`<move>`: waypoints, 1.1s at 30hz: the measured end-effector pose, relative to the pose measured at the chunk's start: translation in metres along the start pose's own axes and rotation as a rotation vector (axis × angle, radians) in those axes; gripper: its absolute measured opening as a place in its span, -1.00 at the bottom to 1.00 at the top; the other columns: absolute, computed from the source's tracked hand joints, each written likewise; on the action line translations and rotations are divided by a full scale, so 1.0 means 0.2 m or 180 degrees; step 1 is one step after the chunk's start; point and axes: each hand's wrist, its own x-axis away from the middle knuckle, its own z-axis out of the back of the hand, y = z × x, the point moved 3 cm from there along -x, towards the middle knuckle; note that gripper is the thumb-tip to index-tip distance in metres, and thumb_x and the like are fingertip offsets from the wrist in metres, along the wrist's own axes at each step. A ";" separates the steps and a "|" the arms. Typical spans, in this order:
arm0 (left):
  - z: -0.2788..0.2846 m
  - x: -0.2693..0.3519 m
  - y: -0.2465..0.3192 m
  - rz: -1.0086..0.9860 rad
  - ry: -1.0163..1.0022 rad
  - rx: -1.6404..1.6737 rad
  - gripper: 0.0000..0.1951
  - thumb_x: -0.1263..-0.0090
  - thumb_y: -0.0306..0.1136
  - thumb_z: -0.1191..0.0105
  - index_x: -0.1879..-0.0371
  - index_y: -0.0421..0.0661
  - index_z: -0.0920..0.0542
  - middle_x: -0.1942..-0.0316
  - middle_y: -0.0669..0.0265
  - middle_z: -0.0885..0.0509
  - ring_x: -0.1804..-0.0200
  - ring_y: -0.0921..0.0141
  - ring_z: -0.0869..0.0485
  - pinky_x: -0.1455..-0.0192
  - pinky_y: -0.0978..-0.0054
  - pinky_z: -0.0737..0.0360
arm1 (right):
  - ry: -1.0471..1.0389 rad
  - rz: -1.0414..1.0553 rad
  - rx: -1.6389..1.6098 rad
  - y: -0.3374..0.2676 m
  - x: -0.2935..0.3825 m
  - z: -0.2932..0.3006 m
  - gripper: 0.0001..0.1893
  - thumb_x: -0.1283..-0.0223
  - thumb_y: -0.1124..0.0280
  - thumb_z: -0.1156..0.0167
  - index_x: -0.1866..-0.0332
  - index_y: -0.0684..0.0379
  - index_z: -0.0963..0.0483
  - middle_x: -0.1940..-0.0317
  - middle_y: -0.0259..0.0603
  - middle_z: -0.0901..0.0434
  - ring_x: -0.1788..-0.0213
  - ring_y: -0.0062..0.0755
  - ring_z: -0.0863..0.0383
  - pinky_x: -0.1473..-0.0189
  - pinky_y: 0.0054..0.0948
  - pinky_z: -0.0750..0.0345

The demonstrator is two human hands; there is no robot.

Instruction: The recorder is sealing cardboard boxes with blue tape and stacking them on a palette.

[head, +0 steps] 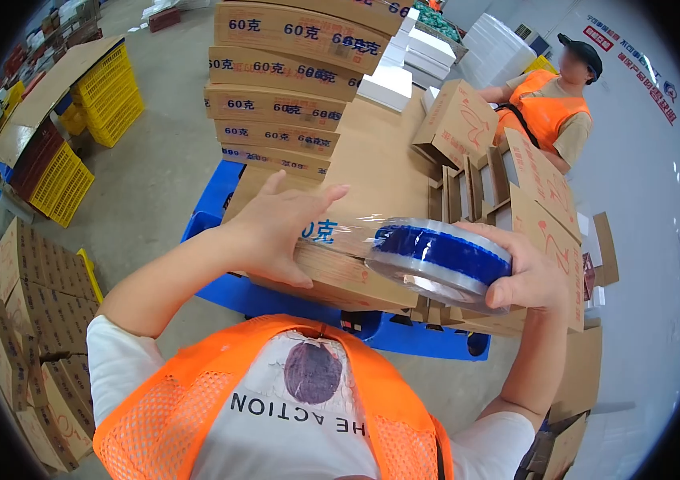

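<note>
My right hand [529, 270] grips a large roll of clear packing tape printed in blue [442, 249], tilted on its side. From the roll a clear strip of tape [352, 227] runs left over a cardboard carton [346, 279] towards my left hand. My left hand [271, 228] is spread with thumb and fingers apart, over the carton's left part. Whether its palm touches the carton or the strip's end is hidden. Blue printing shows at the strip, near my left fingers.
A tall stack of taped cartons [280, 108] rises at the back left on a blue pallet [208, 207]. Cartons with open flaps [478, 186] stand to the right. A co-worker in an orange vest [541, 108] stands behind them. Yellow crates [109, 96] and more cartons [40, 312] are at left.
</note>
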 end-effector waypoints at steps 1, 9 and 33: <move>-0.01 0.00 -0.02 -0.0086 0.0126 0.0047 0.12 0.34 -0.14 -0.39 -0.32 -0.10 -0.02 -0.01 0.11 -0.50 -0.15 0.20 -0.42 -0.36 -0.07 0.16 | 0.0019 -0.0011 -0.0012 -0.01 0.01 0.01 -0.16 0.26 0.08 -0.44 -0.16 0.37 -0.31 0.07 -0.16 -0.51 0.05 -0.46 -0.48 -0.02 -0.47 -0.42; -0.02 0.05 -0.04 -0.0021 0.0251 0.0131 0.03 0.33 -0.19 -0.40 -0.26 -0.10 -0.14 0.01 0.16 -0.53 -0.12 0.22 -0.45 -0.36 -0.09 0.15 | 0.0093 -0.1562 0.1852 0.04 0.05 0.09 -0.45 -0.16 -0.12 0.02 0.02 0.15 -0.52 0.34 -0.09 -0.64 0.33 -0.32 -0.61 0.19 -0.46 -0.51; -0.03 0.05 -0.03 -0.0411 0.0485 -0.0028 -0.13 0.36 -0.20 -0.42 -0.08 -0.07 -0.29 0.12 0.21 -0.51 -0.03 0.20 -0.46 -0.31 -0.16 0.07 | -0.0106 -0.2081 0.1327 0.52 -0.02 0.05 -0.46 -0.08 -0.04 -0.05 0.08 0.26 -0.54 0.18 -0.03 -0.61 0.14 -0.21 -0.58 0.02 -0.45 -0.43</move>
